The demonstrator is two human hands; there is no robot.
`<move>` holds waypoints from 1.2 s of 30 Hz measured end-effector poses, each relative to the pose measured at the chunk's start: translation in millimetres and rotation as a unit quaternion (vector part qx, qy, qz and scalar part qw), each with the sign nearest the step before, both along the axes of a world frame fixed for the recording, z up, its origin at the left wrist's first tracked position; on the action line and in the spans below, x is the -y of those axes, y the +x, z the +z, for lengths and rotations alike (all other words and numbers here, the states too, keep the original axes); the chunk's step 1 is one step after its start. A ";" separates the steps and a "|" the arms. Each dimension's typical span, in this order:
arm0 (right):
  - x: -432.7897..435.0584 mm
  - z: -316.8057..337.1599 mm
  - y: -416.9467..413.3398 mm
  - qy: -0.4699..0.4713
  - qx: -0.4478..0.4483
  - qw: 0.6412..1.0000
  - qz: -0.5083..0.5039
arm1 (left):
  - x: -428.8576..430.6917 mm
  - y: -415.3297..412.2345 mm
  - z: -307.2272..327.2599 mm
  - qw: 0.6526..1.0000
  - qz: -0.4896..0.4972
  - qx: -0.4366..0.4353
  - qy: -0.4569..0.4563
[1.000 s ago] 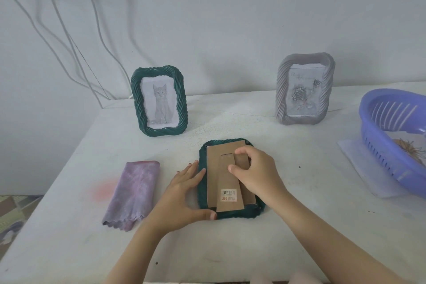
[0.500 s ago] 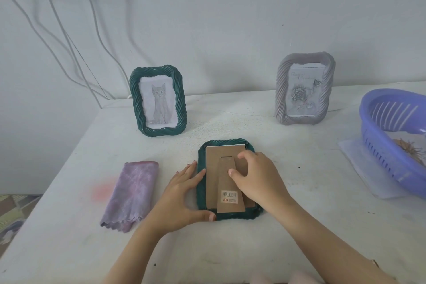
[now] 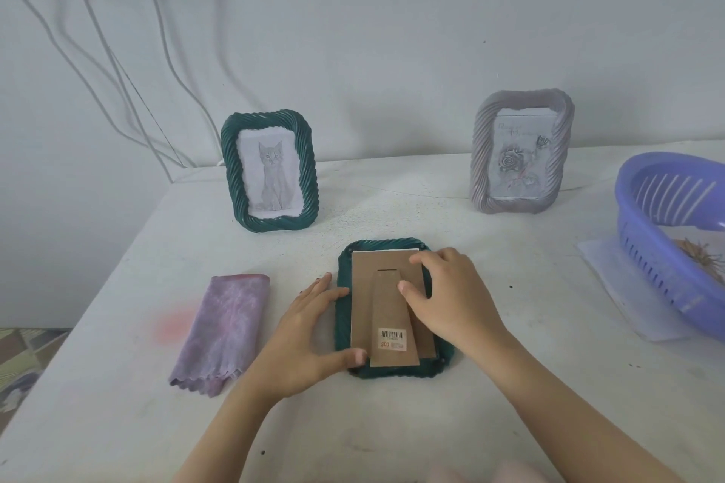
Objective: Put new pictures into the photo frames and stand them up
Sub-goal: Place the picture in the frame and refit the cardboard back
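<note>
1. Leftmost, a folded purple cloth point(image 3: 223, 329) lies on the table point(image 3: 510, 396); behind it the cat-picture frame point(image 3: 270, 171) stands upright.
2. Centrally, the face-down green frame point(image 3: 342, 325) lies flat, cardboard backing point(image 3: 365, 306) up.
3. Beside it the left hand point(image 3: 306, 333) rests released along its left rim, fingers straight.
4. Over the backing arches the right hand point(image 3: 451, 298); its fingertips are hidden, so I cannot tell its grip.
5. Rightwards stand the rose-picture frame point(image 3: 521, 151) and a purple basket point(image 3: 667, 247), cut off.
</note>
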State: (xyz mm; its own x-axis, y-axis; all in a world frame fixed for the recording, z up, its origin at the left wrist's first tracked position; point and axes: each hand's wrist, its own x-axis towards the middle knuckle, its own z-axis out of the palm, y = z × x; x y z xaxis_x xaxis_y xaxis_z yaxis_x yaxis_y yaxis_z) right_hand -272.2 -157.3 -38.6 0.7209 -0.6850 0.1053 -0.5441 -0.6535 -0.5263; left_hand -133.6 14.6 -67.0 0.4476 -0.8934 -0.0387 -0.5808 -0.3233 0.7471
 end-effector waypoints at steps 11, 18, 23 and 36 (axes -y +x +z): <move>36.0 -13.8 3.5 0.036 -0.006 0.998 0.058 | 46.3 16.5 7.2 0.996 0.057 0.068 -0.030; 44.6 -21.8 7.4 0.051 -0.004 0.997 0.060 | 63.7 26.8 5.2 0.995 0.034 0.096 -0.007; 49.7 -19.4 9.5 0.065 -0.010 0.995 0.069 | 65.0 29.4 2.2 0.996 0.029 0.085 -0.009; 56.5 -23.1 6.2 0.094 0.038 0.992 0.076 | 66.3 31.7 1.0 0.997 0.026 0.058 -0.043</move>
State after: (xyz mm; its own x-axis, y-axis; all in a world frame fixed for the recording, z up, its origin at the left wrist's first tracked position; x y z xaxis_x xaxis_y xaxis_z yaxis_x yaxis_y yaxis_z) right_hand -266.0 -213.9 -61.8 0.8127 -0.5810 0.0444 -0.4001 -0.6119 -0.6822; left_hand -101.9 -51.6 -66.1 0.4909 -0.8663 0.0926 -0.6489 -0.2926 0.7024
